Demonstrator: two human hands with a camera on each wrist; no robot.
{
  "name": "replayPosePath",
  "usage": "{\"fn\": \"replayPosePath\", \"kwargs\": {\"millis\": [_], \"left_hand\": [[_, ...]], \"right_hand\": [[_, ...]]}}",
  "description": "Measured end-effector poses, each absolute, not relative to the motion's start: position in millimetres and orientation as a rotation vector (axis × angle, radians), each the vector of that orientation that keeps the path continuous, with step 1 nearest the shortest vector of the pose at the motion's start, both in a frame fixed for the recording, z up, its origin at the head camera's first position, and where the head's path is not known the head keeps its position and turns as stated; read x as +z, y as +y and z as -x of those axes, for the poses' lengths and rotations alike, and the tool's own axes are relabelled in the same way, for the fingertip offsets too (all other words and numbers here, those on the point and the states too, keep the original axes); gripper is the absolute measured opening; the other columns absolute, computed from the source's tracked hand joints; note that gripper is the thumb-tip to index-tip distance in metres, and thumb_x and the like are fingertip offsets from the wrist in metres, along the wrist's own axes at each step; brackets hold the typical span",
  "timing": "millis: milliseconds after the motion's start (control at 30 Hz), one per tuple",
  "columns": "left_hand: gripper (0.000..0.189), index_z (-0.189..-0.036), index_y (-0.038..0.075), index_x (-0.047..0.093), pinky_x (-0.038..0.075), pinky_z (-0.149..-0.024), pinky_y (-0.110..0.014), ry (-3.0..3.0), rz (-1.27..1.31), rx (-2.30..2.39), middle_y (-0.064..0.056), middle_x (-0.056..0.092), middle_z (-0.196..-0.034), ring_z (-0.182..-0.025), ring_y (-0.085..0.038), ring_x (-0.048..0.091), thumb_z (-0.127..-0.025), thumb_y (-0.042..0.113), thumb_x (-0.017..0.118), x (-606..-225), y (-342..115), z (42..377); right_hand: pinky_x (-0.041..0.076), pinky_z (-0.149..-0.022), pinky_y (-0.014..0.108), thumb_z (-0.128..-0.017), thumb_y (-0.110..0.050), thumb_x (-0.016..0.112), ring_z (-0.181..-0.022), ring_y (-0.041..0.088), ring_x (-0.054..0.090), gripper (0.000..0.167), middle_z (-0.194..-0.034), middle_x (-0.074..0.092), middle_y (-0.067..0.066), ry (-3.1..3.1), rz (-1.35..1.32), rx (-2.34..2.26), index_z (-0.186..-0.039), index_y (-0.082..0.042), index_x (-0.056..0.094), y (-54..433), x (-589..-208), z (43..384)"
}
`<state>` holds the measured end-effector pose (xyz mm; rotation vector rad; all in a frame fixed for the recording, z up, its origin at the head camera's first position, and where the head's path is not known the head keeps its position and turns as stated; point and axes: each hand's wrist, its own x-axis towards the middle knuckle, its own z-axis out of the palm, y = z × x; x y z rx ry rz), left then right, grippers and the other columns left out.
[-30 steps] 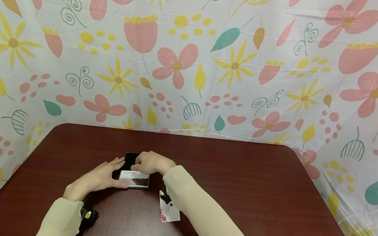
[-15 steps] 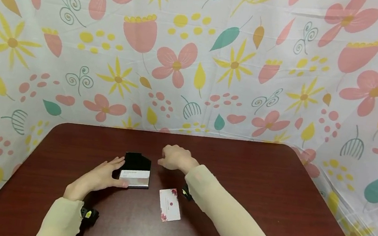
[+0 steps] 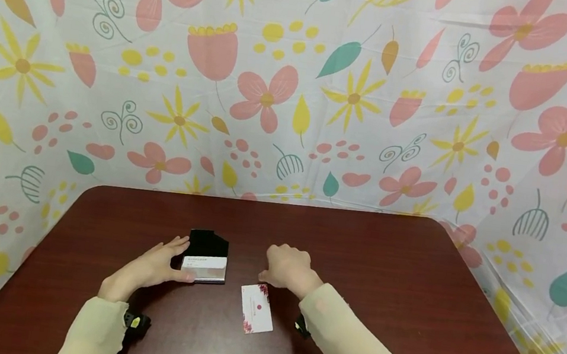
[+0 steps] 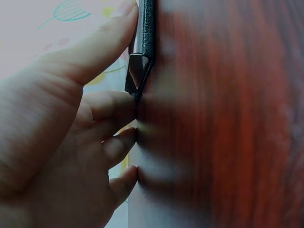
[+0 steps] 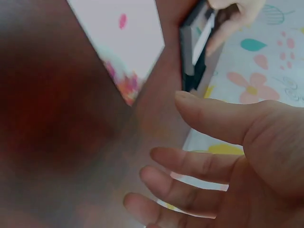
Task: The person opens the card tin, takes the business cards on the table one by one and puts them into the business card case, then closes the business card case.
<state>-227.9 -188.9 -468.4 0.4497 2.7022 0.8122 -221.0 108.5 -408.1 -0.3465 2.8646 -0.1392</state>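
Observation:
A business card case [image 3: 209, 280] lies on the table with its black lid [image 3: 207, 245] folded back. A white card [image 3: 205, 262] sticks partly out of its silver pocket. At the case's left side rests my left hand [image 3: 147, 270], its thumb on the near corner and its fingers against the lid's edge and the tabletop. The left wrist view shows the thumb against the case's side [image 4: 148, 31]. To the right, a loose floral business card [image 3: 257, 309] lies flat. My right hand [image 3: 289, 268] hovers just beyond this card, holding nothing, with fingers loosely bent and apart [image 5: 223, 166].
The dark red wooden table [image 3: 382, 286] has rounded far corners. Behind it and along both sides hangs a white cloth [image 3: 301, 42] printed with flowers and leaves. Each wrist wears a black strap with a camera [image 3: 136, 324].
My right hand has left the card case and moved right and toward me, uncovering the lid and the loose business card. The left hand stays at the case.

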Motion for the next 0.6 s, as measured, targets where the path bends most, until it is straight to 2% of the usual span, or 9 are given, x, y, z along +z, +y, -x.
{"fn": "replayPosePath", "kwargs": {"millis": [133, 267, 333, 467, 600], "left_hand": [[0.100, -0.152, -0.001, 0.031, 0.015, -0.110, -0.065, 2.705, -0.456, 0.811, -0.023, 0.020, -0.158, -0.140, -0.055, 0.011, -0.080, 0.053, 0.075, -469, -189, 227], [0.100, -0.151, -0.002, 0.032, 0.014, -0.111, -0.064, 2.705, -0.468, 0.811, -0.022, 0.021, -0.158, -0.141, -0.052, 0.012, -0.080, 0.053, 0.075, -469, -188, 227], [0.100, -0.150, -0.003, 0.033, 0.013, -0.111, -0.064, 2.704, -0.479, 0.811, -0.022, 0.021, -0.158, -0.142, -0.051, 0.012, -0.080, 0.054, 0.075, -470, -187, 227], [0.100, -0.150, -0.004, 0.033, 0.013, -0.111, -0.064, 2.705, -0.484, 0.813, -0.021, 0.022, -0.158, -0.141, -0.051, 0.013, -0.080, 0.054, 0.075, -470, -187, 227], [0.099, -0.150, -0.004, 0.033, 0.013, -0.111, -0.064, 2.711, -0.480, 0.813, -0.023, 0.022, -0.157, -0.141, -0.051, 0.013, -0.080, 0.052, 0.076, -469, -188, 227]], "right_hand": [[0.048, -0.059, 0.041, -0.085, -0.046, 0.074, -0.064, 0.018, 0.058, 0.033, -0.072, 0.059, 0.000, 2.877, 0.314, -0.116, -0.077, -0.016, 0.063, 111, -418, 208], [0.046, -0.057, 0.039, -0.083, -0.053, 0.073, -0.062, 0.018, 0.055, 0.040, -0.070, 0.057, -0.001, 2.880, 0.297, -0.102, -0.080, -0.014, 0.064, 112, -422, 195], [0.046, -0.056, 0.039, -0.081, -0.056, 0.073, -0.062, 0.018, 0.055, 0.043, -0.070, 0.056, 0.000, 2.887, 0.297, -0.102, -0.081, -0.014, 0.064, 113, -422, 189], [0.045, -0.054, 0.040, -0.077, -0.059, 0.075, -0.062, 0.019, 0.056, 0.047, -0.068, 0.056, 0.000, 2.918, 0.297, -0.115, -0.074, -0.014, 0.062, 114, -425, 178], [0.048, -0.057, 0.043, -0.074, -0.064, 0.074, -0.070, 0.025, 0.061, 0.052, -0.073, 0.057, 0.005, 2.970, 0.308, -0.070, -0.072, -0.014, 0.060, 110, -430, 170]]}}
